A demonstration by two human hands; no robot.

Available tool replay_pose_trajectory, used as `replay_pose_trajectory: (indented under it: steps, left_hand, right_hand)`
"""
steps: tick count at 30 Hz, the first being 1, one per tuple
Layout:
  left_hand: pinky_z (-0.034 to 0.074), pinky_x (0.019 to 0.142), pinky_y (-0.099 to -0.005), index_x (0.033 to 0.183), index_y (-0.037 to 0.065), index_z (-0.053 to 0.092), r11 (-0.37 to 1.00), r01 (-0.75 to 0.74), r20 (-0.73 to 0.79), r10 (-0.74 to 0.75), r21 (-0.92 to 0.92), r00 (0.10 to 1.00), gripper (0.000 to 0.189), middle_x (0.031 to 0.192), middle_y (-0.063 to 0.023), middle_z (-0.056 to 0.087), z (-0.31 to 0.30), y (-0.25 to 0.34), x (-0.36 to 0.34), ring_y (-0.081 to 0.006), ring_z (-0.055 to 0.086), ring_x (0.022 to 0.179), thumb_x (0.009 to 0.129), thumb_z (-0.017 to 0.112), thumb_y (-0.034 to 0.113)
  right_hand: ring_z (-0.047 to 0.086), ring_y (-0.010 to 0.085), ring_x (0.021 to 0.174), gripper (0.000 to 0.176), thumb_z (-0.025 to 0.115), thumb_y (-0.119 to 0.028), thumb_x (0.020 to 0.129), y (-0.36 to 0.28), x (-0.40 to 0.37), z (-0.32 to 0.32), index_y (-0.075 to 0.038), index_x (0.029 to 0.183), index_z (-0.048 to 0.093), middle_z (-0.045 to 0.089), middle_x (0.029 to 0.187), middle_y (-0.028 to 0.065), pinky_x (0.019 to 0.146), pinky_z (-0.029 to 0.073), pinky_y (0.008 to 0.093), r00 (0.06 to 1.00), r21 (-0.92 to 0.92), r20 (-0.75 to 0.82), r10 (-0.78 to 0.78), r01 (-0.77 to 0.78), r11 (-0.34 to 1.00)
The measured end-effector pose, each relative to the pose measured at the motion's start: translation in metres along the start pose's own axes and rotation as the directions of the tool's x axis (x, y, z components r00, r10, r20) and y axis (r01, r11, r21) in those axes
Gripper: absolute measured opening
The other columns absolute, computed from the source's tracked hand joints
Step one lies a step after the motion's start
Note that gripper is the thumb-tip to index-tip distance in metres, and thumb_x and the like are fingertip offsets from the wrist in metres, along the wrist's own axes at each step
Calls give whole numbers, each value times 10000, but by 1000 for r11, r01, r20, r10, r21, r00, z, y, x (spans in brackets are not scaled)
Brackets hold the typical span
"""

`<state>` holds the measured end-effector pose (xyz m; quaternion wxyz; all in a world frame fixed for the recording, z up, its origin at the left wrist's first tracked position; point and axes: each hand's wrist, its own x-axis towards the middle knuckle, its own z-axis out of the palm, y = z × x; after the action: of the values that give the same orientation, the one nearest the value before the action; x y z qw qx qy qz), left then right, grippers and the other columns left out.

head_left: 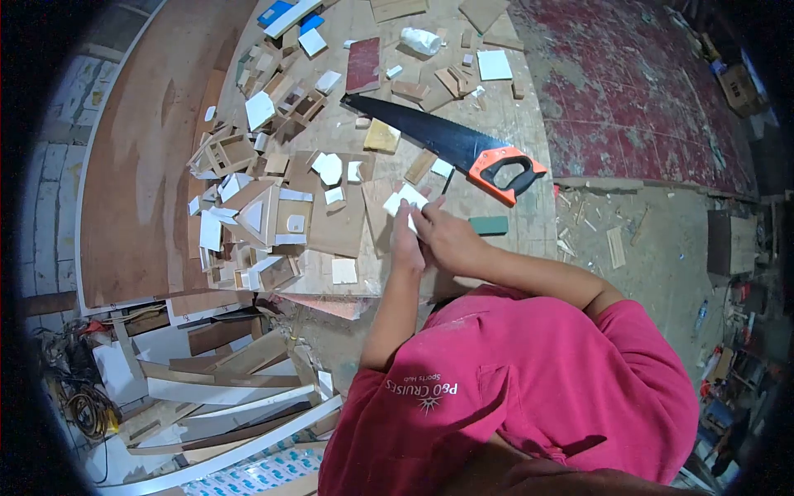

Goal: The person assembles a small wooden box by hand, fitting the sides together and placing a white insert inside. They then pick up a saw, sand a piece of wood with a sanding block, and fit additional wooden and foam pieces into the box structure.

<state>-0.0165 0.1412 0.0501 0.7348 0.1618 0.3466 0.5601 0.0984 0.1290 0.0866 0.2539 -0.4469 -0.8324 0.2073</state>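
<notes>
Near the front edge of the wooden table, my left hand (407, 240) grips a small white piece (405, 201) from below. My right hand (449, 240) is against its right side, fingers bent close to the left hand's fingers. A thin dark stick (448, 181) points up just beyond the right hand. Behind both hands lies a handsaw (434, 136) with an orange and black handle. To the right of my right hand sits a green block (488, 225). Small wooden and white scraps lie just beyond the fingers.
A small wooden house model (265, 217) and many box-like wooden parts crowd the table's left side. A red-brown board (362, 64), a crumpled white bag (420, 40) and wood scraps lie at the back. White and wooden strips (223, 388) are piled below left.
</notes>
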Motion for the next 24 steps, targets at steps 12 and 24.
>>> replay_pose_trajectory:
  steps: [12,24]
  left_hand:
    - [476,739,-544,1309,138,430,970,16,-2,-17,-244,1000,667,1097,-213,553,-1,40,-10,-376,581,849,853,295,606]
    - [481,775,-558,1351,81,348,950,-104,-17,103,-295,994,707,1201,-238,493,-8,33,-23,-394,570,946,862,332,592]
  right_hand:
    - [602,261,628,159,666,-196,720,149,75,-39,-50,782,677,632,704,131,583,464,340,968,284,114,224,-248,926]
    - [605,318,771,218,646,-295,742,173,114,-5,-85,799,664,617,818,142,659,471,396,992,186,30,123,-126,974]
